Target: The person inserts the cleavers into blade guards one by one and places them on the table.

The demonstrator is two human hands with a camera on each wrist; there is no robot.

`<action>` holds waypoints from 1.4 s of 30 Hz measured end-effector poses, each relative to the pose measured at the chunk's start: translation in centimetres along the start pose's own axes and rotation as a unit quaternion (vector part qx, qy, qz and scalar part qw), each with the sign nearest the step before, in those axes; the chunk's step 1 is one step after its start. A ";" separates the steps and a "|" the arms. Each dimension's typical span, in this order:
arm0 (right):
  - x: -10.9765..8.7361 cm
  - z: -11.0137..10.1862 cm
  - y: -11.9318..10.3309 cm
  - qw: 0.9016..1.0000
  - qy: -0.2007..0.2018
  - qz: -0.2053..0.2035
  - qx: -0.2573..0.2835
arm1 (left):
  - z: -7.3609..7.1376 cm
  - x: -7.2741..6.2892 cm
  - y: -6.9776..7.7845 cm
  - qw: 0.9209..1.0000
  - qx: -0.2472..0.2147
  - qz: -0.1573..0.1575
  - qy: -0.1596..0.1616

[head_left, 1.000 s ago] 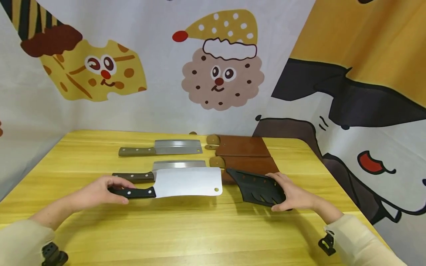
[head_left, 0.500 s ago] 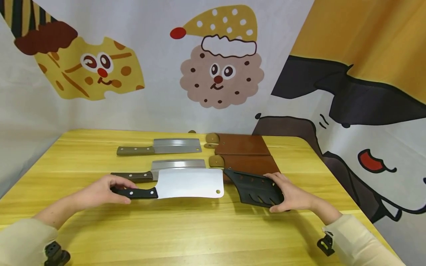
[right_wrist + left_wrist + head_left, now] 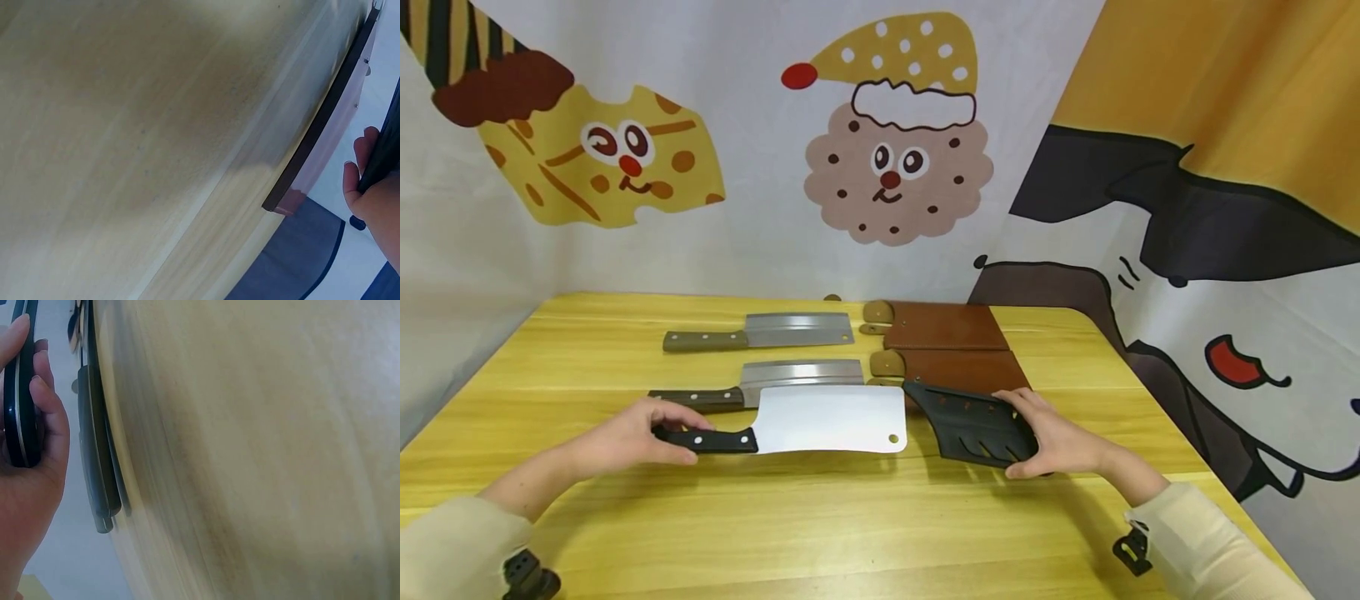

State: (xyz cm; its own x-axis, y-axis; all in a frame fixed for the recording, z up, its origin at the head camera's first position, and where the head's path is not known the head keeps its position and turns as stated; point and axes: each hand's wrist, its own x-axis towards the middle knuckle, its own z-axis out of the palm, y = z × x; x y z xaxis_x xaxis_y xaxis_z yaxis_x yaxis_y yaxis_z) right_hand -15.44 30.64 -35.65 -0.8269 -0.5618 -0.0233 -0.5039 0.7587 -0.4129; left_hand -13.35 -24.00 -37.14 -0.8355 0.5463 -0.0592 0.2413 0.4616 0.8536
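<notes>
A person's left hand [image 3: 647, 435] gripped a pale-bladed cleaver [image 3: 831, 421] by its black handle [image 3: 726, 440], fingers and thumb curled round it. The right hand [image 3: 1063, 437] pinched a black blade cover [image 3: 973, 425] at its right end. Relative to that cover, the cleaver was just left, held above a wooden table [image 3: 820, 529]; two brown sheaths [image 3: 947, 325] lay behind; a tan-handled knife [image 3: 801, 330] and a dark-handled knife [image 3: 801, 371] lay left and farther back. Over the last second the cleaver had edged towards the person and the cover, narrowing their gap (whether they touched could not be told). Blade and cover seemed closer to meeting, though the blade was wholly outside.
</notes>
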 end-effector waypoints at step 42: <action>0.0 0.4 -0.1 1.000 -0.004 0.009 0.004 | -0.1 -0.2 -0.1 1.000 0.020 0.011 0.004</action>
State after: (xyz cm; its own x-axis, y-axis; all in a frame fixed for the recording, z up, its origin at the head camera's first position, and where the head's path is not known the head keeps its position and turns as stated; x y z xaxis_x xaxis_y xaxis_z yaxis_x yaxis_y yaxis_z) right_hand -15.27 30.49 -36.00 -0.8343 -0.5500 -0.0384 -0.4861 0.7667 -0.4195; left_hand -13.25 -24.20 -37.21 -0.8336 0.5512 -0.0362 0.2790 0.4767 0.8336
